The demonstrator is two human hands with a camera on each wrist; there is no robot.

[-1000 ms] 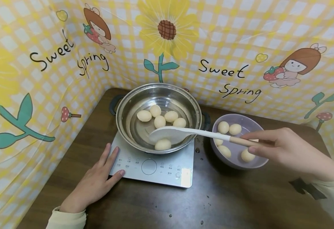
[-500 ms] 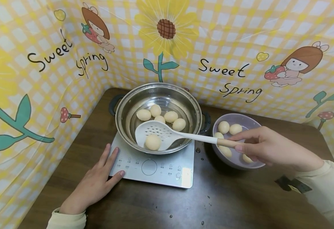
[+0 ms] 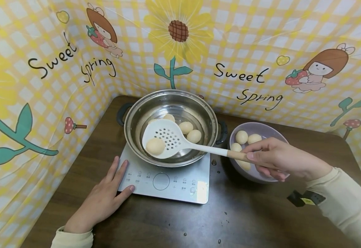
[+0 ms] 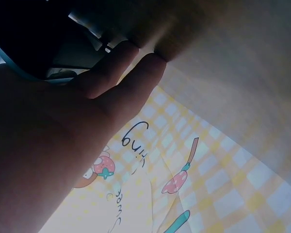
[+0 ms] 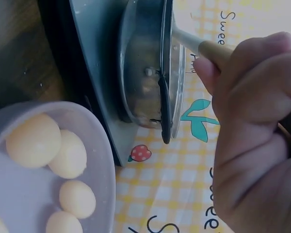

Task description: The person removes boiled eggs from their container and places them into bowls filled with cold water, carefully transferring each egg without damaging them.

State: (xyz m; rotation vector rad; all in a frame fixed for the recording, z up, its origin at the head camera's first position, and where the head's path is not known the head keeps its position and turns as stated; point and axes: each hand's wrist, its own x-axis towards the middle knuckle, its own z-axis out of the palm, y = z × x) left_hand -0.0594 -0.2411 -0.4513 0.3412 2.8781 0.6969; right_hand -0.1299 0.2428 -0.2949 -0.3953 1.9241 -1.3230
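Observation:
My right hand (image 3: 279,158) grips the wooden handle of a white slotted spoon (image 3: 171,137). The spoon's perforated head is over the steel pot (image 3: 130,144), with one egg (image 3: 155,146) lying on it near its front left edge. More eggs (image 3: 194,136) sit in the pot behind the spoon; some are partly covered by it. My left hand (image 3: 101,198) rests with fingers spread at the left edge of the silver induction cooker (image 3: 161,193) under the pot. In the right wrist view my right hand (image 5: 257,111) curls round the handle, beside the pot's side (image 5: 145,73).
A purple bowl (image 3: 257,125) holding several eggs stands right of the pot, beneath my right hand. Black handles (image 3: 222,132) stick out from the pot's sides. Water drops (image 3: 213,162) dot the brown table (image 3: 155,227). A checked yellow cloth (image 3: 130,41) closes off the back and left.
The slotted spoon has come up under an egg at the pot's front and shifted left with it. My right hand has moved left too; the left hand stays in place.

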